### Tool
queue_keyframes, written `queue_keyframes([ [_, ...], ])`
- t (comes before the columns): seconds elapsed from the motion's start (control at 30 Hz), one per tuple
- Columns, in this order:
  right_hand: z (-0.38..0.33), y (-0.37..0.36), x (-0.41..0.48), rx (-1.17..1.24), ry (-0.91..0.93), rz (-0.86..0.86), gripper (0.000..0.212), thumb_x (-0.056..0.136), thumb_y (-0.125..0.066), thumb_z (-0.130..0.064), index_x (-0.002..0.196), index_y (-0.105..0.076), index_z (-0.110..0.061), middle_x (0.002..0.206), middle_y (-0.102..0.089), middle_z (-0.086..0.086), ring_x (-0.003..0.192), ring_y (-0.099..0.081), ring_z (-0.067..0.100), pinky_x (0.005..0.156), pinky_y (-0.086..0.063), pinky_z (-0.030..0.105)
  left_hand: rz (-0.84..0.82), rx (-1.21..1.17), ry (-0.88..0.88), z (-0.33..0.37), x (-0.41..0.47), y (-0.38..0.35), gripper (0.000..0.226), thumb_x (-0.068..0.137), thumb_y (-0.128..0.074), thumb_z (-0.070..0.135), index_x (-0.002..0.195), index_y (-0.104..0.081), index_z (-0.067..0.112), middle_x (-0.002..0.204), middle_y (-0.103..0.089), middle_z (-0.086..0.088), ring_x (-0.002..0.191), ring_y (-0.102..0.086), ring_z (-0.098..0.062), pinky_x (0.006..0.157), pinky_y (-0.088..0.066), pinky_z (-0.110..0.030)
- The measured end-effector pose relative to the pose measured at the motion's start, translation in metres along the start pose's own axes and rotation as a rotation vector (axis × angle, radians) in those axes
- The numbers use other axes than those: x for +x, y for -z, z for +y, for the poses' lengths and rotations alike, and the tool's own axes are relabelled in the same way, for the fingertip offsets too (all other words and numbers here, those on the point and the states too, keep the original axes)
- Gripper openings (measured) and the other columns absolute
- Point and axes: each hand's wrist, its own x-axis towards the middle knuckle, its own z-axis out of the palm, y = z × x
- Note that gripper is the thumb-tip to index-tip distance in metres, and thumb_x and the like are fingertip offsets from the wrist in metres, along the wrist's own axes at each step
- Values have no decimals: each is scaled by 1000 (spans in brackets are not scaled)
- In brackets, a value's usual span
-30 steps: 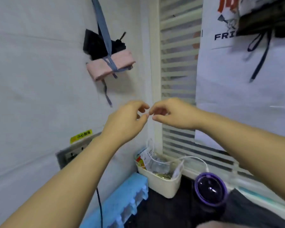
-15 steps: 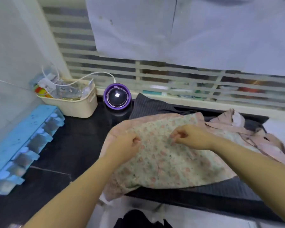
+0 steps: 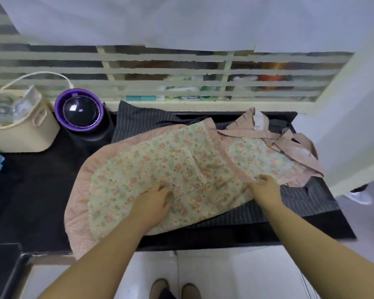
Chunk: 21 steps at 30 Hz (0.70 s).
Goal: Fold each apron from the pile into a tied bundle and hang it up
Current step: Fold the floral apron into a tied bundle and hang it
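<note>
A floral apron [image 3: 160, 169] with a pink dotted border lies spread across the black counter [image 3: 30, 190]. Its pink straps [image 3: 285, 145] are bunched at the right end. Under it lies a dark pinstriped apron [image 3: 138, 119]. My left hand [image 3: 153, 201] rests on the floral cloth near its front middle, fingers curled down onto the fabric. My right hand [image 3: 266, 186] pinches the cloth at the pink waistband, near the apron's front edge.
A purple-rimmed round appliance [image 3: 79, 110] stands at the back left, beside a cream plastic bin [image 3: 30, 134] with packets and a white cable. A barred window [image 3: 181, 83] runs behind the counter. A white wall corner [image 3: 354, 126] stands at the right. My shoes [image 3: 175, 288] show below.
A second ago my hands were raised by the hung pink bundle on the wall. The view dropped to the counter, and both hands came down onto the floral apron and moved apart.
</note>
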Motion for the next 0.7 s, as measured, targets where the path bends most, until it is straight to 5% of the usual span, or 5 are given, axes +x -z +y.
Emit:
queue_keyframes([
  [0.17,12,-8,13,-107,120,-11,62,88,-66,-22,142,-37,-10,135,-49,13,108,-52,24,89,-48,38,35,73,-7,3,21,10,47,100,-40,35,145,-33,22,142,-37,-1,103,-57,-20,74,-46,-28],
  [0.3,9,-11,20,-537,137,-5,66,85,-65,-43,140,-39,-18,135,-48,7,126,-38,31,99,-39,43,-18,69,-7,2,41,25,52,100,-40,37,148,-27,24,144,-32,0,109,-54,-19,78,-48,-27],
  [0.47,-2,4,36,-675,120,-178,11,87,-60,-31,97,-60,-25,110,-65,1,111,-53,26,97,-43,39,53,103,-146,13,75,55,48,99,-42,29,145,-32,25,143,-35,1,107,-56,-19,81,-50,-30],
  [0.6,-6,15,33,-684,143,-244,11,89,-55,-22,80,-61,-22,92,-66,1,87,-61,20,80,-51,33,127,189,-349,42,115,77,48,98,-41,23,145,-31,27,148,-33,3,118,-51,-21,98,-44,-36],
  [0.7,1,18,18,-532,198,-142,22,93,-52,-22,74,-57,-12,68,-54,0,60,-50,13,53,-36,21,163,381,-486,69,142,90,52,99,-39,16,148,-26,25,153,-28,3,138,-31,-21,115,-22,-41],
])
